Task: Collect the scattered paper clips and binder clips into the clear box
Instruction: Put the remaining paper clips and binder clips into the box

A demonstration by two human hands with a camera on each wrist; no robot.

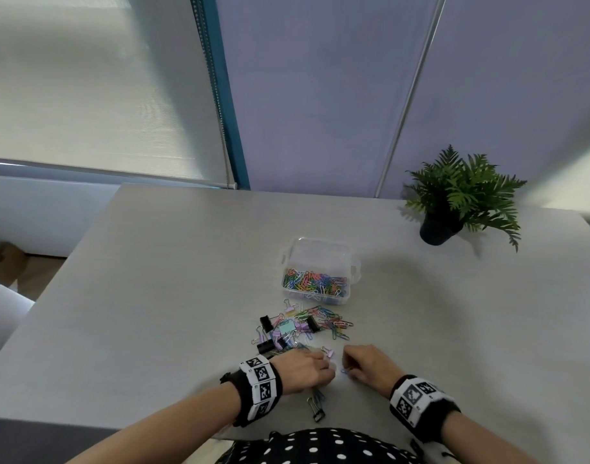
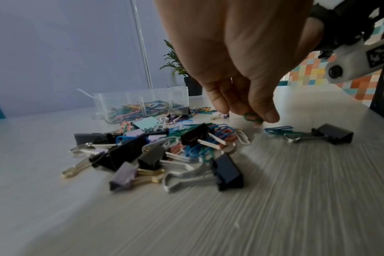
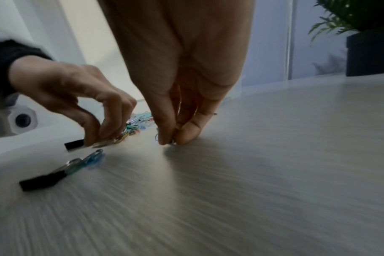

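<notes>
A clear box in the middle of the table holds several colored paper clips. In front of it lies a pile of paper clips and binder clips, also close up in the left wrist view. My left hand is at the pile's near edge and pinches a green paper clip between thumb and fingers. My right hand is just beside it, fingertips down on the table, pinching a small bluish paper clip. A black binder clip with blue paper clips lies nearer to me.
A potted fern stands at the table's back right. The grey table has bare surface left and right of the clips. Its left edge borders a window with a blind, and a wall panel rises behind it.
</notes>
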